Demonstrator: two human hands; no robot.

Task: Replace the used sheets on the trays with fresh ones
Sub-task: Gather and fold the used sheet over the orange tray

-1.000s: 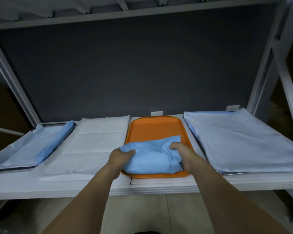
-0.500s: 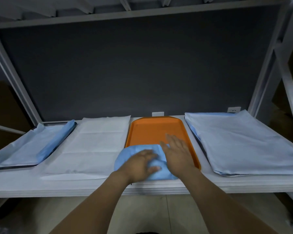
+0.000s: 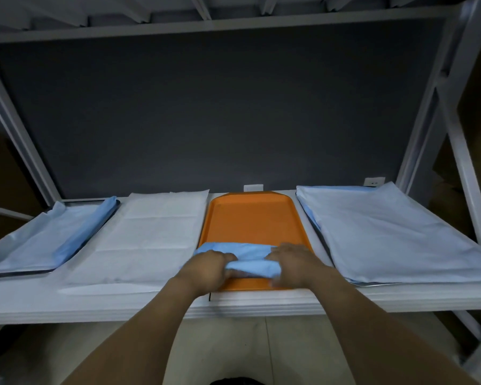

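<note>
Fingers [image 3: 229, 257] of the left hand [image 3: 206, 269] and the right hand [image 3: 292, 262] curl around a bunched blue sheet [image 3: 250, 263] at the near end of the orange tray [image 3: 250, 218], lower centre of the frame. The step should go best if every loose fold is gathered before lifting, so nothing drags the tray along the shelf [image 3: 122, 301]. Otherwise this tray is bare. The left tray [image 3: 20, 273] and the right tray [image 3: 378, 284] each hold a pale blue cover, and white sheets [image 3: 156, 232] lie left of centre.

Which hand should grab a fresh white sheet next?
Left, likely: the left hand grips the blue sheet right beside the white sheets; the right hand is at the orange tray's right edge.
</note>
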